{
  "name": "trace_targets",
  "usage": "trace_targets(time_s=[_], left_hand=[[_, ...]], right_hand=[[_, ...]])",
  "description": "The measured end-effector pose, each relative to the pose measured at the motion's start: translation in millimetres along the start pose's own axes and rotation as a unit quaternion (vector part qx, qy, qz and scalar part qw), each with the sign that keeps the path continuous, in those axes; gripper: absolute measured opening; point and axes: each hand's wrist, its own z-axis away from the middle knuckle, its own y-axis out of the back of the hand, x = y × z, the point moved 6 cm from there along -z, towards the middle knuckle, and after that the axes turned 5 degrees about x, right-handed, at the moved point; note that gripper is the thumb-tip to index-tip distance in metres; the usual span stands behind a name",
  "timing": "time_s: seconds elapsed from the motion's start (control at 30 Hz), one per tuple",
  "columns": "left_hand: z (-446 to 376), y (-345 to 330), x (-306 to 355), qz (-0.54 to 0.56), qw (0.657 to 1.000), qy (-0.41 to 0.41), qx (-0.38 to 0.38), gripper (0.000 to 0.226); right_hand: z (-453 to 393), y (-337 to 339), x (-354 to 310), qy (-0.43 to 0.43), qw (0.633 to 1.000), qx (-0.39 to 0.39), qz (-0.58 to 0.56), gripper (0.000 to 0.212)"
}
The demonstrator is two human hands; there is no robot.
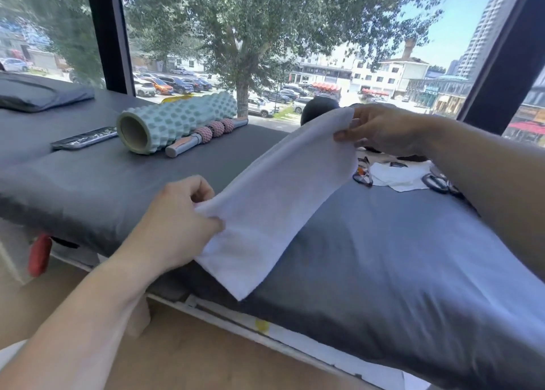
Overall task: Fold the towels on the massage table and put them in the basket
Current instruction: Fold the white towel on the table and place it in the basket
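A white towel (277,189), folded into a long strip, is stretched in the air above the grey massage table (383,257). My left hand (177,221) pinches its near end over the table's front edge. Farther back on the right, my right hand (383,130) grips the towel's far end. Another white towel (398,177) lies flat on the table behind my right forearm, beside dark wire shapes that may be a basket; I cannot tell.
A mint foam roller (177,121), a pink-beaded massage stick (206,134) and a phone (84,137) lie at the back left of the table. A dark cushion (38,94) sits at the far left. Large windows run behind. A red clamp (39,254) hangs under the table's left edge.
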Motion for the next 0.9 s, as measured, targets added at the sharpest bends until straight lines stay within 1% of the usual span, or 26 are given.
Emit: trace_targets(time_s=[0.03,0.07,0.1,0.13,0.17,0.2,0.23,0.27,0.3,0.33,0.37,0.43,0.47,0.5,0.53,0.57,0.63,0.67,0.7,0.73,0.77,0.8,0.83,0.87,0.9], left_hand=[[-3,9,8,-0.003,0.998,-0.032,0.051,0.028],[-4,18,16,0.001,0.991,-0.078,0.111,0.027],[-3,26,24,-0.002,0.975,-0.136,0.173,0.027],[-1,32,30,-0.020,0.954,-0.198,0.226,0.026],[3,33,34,-0.048,0.931,-0.247,0.263,0.027],[6,30,35,-0.076,0.916,-0.280,0.277,0.029],[7,24,36,-0.097,0.911,-0.301,0.263,0.032],[8,14,34,-0.110,0.915,-0.317,0.227,0.034],[10,2,33,-0.119,0.923,-0.324,0.170,0.035],[12,-11,29,-0.126,0.935,-0.317,0.096,0.034],[15,-23,23,-0.135,0.946,-0.294,0.018,0.032],[25,-39,11,-0.163,0.952,-0.228,-0.120,0.027],[28,-40,7,-0.165,0.951,-0.200,-0.167,0.029],[31,-39,6,-0.152,0.953,-0.173,-0.197,0.032],[29,-34,8,-0.121,0.960,-0.152,-0.201,0.036],[26,-27,14,-0.070,0.973,-0.138,-0.174,0.040],[17,-12,25,0.019,0.990,-0.133,-0.052,0.042],[14,-8,30,0.035,0.989,-0.140,0.008,0.040],[13,-10,36,0.039,0.987,-0.149,0.044,0.037],[11,-18,43,0.034,0.986,-0.158,0.049,0.033],[9,-29,47,0.022,0.985,-0.167,0.028,0.029],[4,-43,49,-0.007,0.986,-0.168,-0.008,0.025],[1,-57,49,-0.052,0.985,-0.156,-0.057,0.030],[-1,-72,45,-0.106,0.978,-0.139,-0.116,0.044],[0,-86,41,-0.156,0.964,-0.131,-0.172,0.059]], right_hand=[[6,5,-5,0.033,0.999,0.029,-0.021,0.035],[15,9,-10,0.065,0.995,0.064,-0.044,0.026],[26,12,-11,0.088,0.988,0.098,-0.075,0.015],[39,13,-9,0.101,0.981,0.129,-0.101,0.018],[53,11,-2,0.101,0.975,0.156,-0.121,0.028],[67,7,11,0.093,0.973,0.171,-0.123,0.035],[78,3,28,0.082,0.975,0.175,-0.108,0.041],[89,-3,45,0.067,0.980,0.170,-0.072,0.046],[99,-7,63,0.044,0.985,0.162,-0.029,0.050],[108,-8,80,0.011,0.988,0.151,0.014,0.051],[118,-9,93,-0.022,0.990,0.130,0.045,0.048],[136,-12,108,-0.076,0.989,0.069,0.104,0.040],[144,-14,111,-0.095,0.986,0.048,0.127,0.037],[149,-12,114,-0.105,0.984,0.050,0.138,0.036],[151,-7,113,-0.107,0.980,0.074,0.148,0.035],[151,-1,111,-0.106,0.976,0.117,0.148,0.032],[148,8,103,-0.110,0.964,0.208,0.126,0.015],[146,6,98,-0.127,0.959,0.225,0.116,0.014],[143,2,96,-0.158,0.955,0.222,0.120,0.025],[140,-5,95,-0.202,0.949,0.198,0.142,0.038],[138,-12,95,-0.246,0.940,0.167,0.168,0.053],[135,-19,96,-0.281,0.929,0.139,0.196,0.069],[132,-23,99,-0.305,0.918,0.121,0.222,0.082],[129,-27,100,-0.317,0.910,0.115,0.241,0.088],[127,-30,100,-0.321,0.906,0.116,0.251,0.088]])
